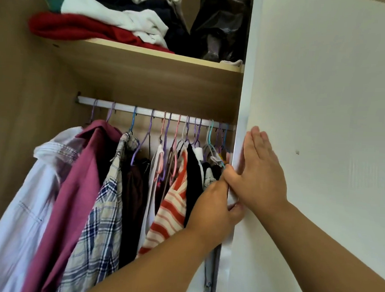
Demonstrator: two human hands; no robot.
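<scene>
The white wardrobe door fills the right side of the view, its pale metal edge running top to bottom beside the open wardrobe. The left hand grips that edge low down: its fingers are curled out of sight behind the edge and its thumb lies on the door's front. Just above it, the right hand lies flat on the door's face with its fingers straight and pointing up, the thumb resting along the edge and touching the left hand.

Inside the wardrobe, a metal rail runs under a wooden shelf. Coloured hangers crowd the rail. From the left hang a white shirt, a purple-pink shirt, a plaid shirt, some dark garments and an orange-and-white striped top, which is just beside the left hand. On the shelf lie folded clothes, with a red garment at the bottom of the pile, and a black plastic bag stands next to the door's edge.
</scene>
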